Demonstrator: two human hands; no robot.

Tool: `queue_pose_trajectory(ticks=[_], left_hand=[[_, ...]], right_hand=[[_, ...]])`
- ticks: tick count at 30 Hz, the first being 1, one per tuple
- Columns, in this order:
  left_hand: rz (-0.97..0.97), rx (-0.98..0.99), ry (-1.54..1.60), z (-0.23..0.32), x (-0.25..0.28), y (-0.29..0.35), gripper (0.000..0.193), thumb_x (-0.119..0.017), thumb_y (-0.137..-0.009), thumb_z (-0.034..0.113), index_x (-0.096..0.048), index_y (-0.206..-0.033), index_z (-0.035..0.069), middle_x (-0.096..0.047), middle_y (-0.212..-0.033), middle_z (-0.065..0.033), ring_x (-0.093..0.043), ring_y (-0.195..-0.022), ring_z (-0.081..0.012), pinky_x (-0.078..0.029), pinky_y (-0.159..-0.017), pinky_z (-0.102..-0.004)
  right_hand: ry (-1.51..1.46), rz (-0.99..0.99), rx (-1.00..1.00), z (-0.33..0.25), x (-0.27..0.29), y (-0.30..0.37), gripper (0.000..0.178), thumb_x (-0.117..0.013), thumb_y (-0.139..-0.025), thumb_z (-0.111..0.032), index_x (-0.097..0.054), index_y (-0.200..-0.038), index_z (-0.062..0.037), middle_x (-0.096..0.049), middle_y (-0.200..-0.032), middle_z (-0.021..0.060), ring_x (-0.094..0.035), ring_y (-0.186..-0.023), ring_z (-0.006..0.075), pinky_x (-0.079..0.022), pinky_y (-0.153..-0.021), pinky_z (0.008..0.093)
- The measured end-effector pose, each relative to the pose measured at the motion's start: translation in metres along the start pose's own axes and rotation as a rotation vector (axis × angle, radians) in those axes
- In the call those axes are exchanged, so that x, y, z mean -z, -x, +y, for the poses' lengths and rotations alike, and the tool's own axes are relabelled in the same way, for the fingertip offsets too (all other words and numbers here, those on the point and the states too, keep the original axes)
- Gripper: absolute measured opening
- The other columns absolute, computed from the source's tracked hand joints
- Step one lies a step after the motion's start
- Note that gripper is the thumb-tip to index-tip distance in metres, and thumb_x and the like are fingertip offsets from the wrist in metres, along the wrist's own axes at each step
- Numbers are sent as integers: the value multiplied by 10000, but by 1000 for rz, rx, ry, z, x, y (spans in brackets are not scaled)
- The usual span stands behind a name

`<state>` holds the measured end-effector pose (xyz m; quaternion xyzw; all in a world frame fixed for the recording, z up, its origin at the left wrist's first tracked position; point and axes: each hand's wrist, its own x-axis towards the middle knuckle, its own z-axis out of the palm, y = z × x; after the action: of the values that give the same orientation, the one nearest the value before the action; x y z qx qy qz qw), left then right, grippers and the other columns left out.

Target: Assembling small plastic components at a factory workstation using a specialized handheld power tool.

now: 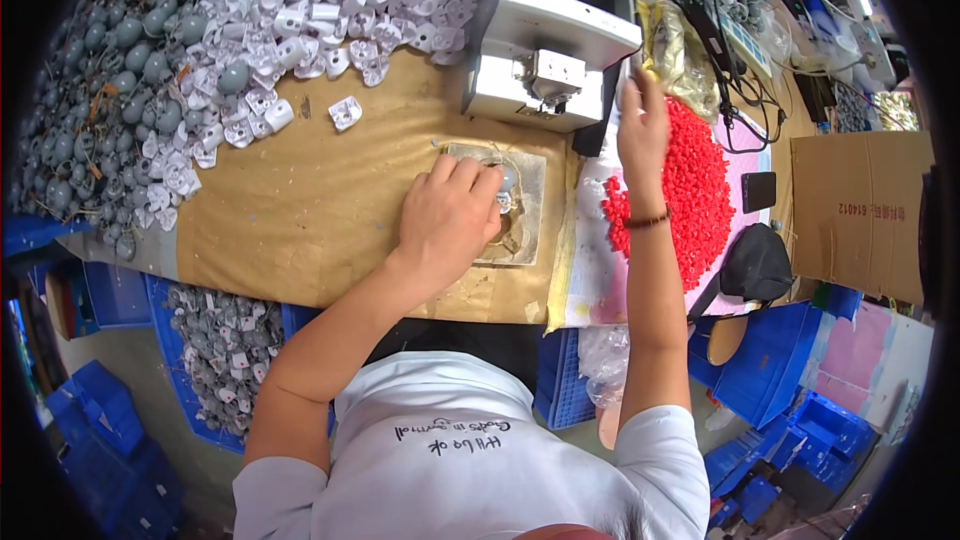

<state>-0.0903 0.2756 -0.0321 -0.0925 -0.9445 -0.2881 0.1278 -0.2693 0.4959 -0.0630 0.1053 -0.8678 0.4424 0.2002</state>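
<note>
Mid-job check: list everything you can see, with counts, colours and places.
Round parts: many, grey, heaped left, more at top right
Plastic parts: many, white, heaped upper left
Press-like machine: one, white and black, top centre
Square fixture: one, pale, below the machine
Small pieces: many, red, right of the fixture
Cables: several, black, upper right
Phone-like slab: one, black, right of the red heap
Cardboard box: one, brown, right
Bins: several, blue, below the table on both sides
Table: one, brown covering, centre
Shirt: one, white, bottom centre
Left hand: one, bare, at the fixture
Right hand: one, bare, beside the machine
</note>
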Motion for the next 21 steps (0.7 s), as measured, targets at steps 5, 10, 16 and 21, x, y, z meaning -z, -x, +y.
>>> queue_pose_trajectory(ticks=[5,10,16,21], left_hand=[[33,-16,22,0,-2,1,370,-756,-754,111,-649,-1107,80,-588,-950,-65,-556,-925,-277,-500,-781,-399],[41,-2,36,-2,-1,2,360,-754,-754,103,-653,-1099,74,-591,-949,-70,-554,-922,-289,-499,-789,-405],[17,8,93,-2,3,0,355,-747,-758,109,-653,-1097,63,-607,-974,-91,-557,-947,-317,-496,-800,-427],[17,23,95,-2,1,0,341,-748,-760,118,-660,-1085,66,-621,-982,-98,-561,-960,-324,-497,-812,-435]], right_hand=[[-315,-202,-326,17,-18,-24,501,-684,-947,-219,-540,-1300,107,-700,-1074,194,-675,-903,208,-534,-800,319],[-538,182,-9,-68,21,-15,566,-767,-844,8,-458,-1318,6,-630,-1016,68,-623,-895,134,-525,-791,258],[-903,-97,163,-156,46,-36,446,-602,-903,65,-428,-1314,60,-642,-876,120,-660,-783,216,-570,-790,399],[-868,-137,178,-162,6,-58,454,-621,-871,50,-448,-1289,97,-642,-781,111,-642,-682,197,-533,-708,335]])
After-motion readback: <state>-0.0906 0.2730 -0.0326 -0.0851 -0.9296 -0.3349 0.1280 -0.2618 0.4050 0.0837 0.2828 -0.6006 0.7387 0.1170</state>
